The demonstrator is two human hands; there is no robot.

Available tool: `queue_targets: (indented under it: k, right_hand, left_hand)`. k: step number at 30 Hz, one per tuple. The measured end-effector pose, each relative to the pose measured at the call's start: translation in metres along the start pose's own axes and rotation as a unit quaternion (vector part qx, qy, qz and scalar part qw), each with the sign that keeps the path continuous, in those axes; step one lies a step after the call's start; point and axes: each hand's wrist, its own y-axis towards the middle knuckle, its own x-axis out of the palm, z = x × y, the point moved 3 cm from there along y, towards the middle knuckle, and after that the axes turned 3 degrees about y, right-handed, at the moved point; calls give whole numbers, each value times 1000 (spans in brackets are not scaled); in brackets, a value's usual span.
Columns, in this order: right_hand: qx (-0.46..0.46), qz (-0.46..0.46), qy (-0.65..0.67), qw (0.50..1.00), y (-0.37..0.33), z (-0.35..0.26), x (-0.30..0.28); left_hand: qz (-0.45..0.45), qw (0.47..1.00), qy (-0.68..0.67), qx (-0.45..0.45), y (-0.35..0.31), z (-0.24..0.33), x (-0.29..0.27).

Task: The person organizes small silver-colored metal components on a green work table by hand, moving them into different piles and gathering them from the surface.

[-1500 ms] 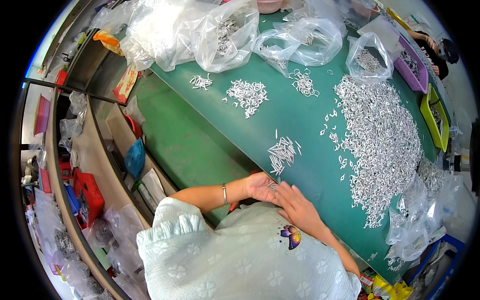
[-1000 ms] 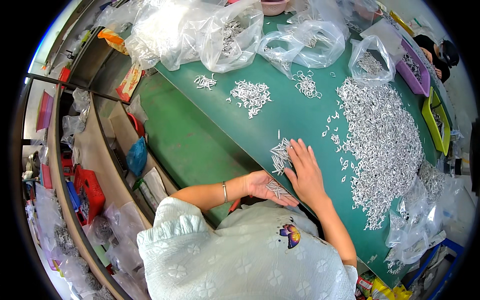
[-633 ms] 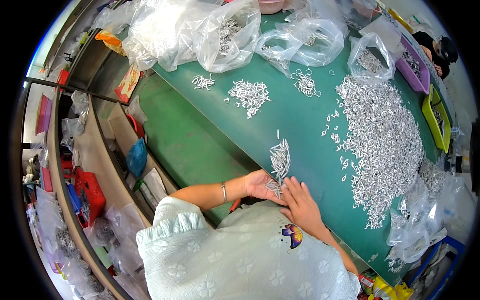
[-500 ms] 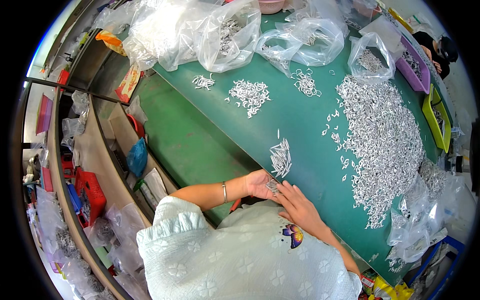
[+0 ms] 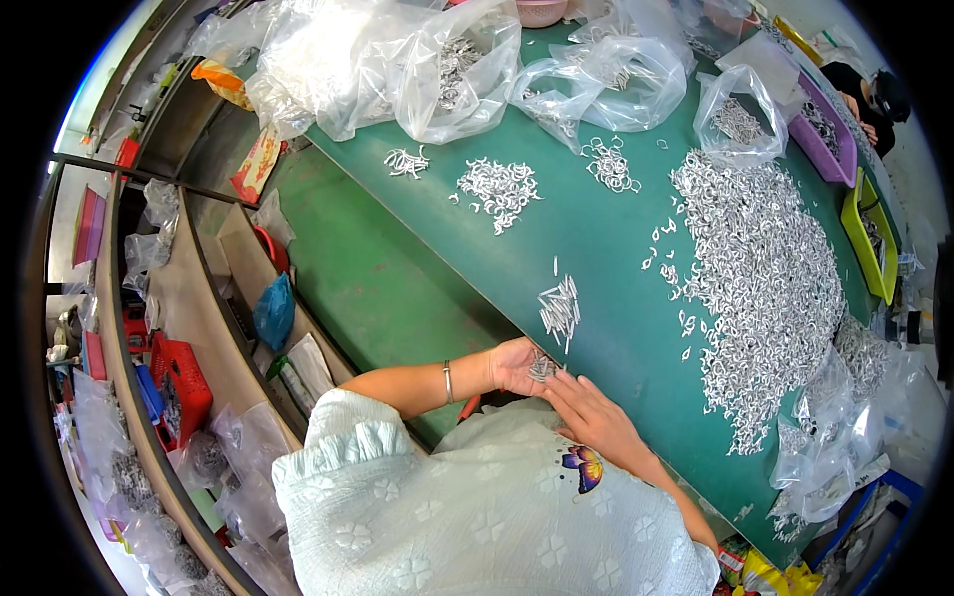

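Observation:
My left hand point(image 5: 516, 367) lies palm up and cupped at the table's edge, holding several small grey metal pieces point(image 5: 543, 366). Against its fingers rests my right hand point(image 5: 588, 405), palm down and fingers stretched out, partly over the cupped palm; what lies beneath those fingers is hidden. Just beyond the hands, a small heap of thin straight silver pieces point(image 5: 559, 310) sits on the green table point(image 5: 636, 268). To the right spreads a large pile of small curved silver parts point(image 5: 760, 288).
Farther off lie a pile of curved pieces point(image 5: 497, 192), a few thin curved pieces point(image 5: 405, 162) and several open rings point(image 5: 610, 165). Clear plastic bags point(image 5: 437, 89) line the far side. Purple point(image 5: 823, 149) and yellow-green trays point(image 5: 878, 248) stand at right; shelving point(image 5: 224, 338) is at left.
My right hand has shifted slightly to the right, uncovering more of the metal pieces in my left palm. The left hand stays almost in place.

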Motion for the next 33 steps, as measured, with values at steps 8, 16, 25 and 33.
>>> queue_targets:
  k: [8, 16, 25, 33]
  right_hand:
    - [55, 81, -6, 995, 14, 6, -9]
    - [-60, 78, 35, 995, -1, 0, -6]
    - [18, 279, 137, 950, -15, 7, -16]
    - [107, 359, 199, 905, -26, 19, -12]
  left_hand:
    - [39, 996, 71, 29, 2, -6, 18]
    - [100, 992, 65, 27, 1, -3, 13]
    - [225, 939, 250, 66, -26, -24, 27]
    - [170, 955, 117, 213, -9, -33, 128]
